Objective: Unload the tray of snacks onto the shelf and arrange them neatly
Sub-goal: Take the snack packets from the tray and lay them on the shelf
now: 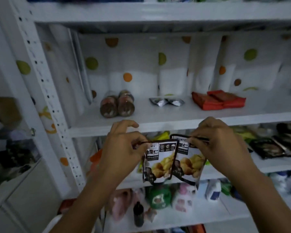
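A white sheet printed with green, orange and brown dots (pixel 141 64) hangs across the back. Low down, a small dark bottle with a black cap (pixel 138 214) stands upright near a green round pouch (pixel 158 197); a white bottle with a blue label (pixel 212 190) stands further right

Two white, black-edged plastic pouches (pixel 160 162) picturing yellow chestnuts hang just in front of the white metal shelf board (pixel 158 121). On that board: two round clear-wrapped brown snack packs (pixel 108 106) at its left, two silver foil packets (pixel 160 102) mid-board, and flat red packets (pixel 213 101) at its right, count unclear.
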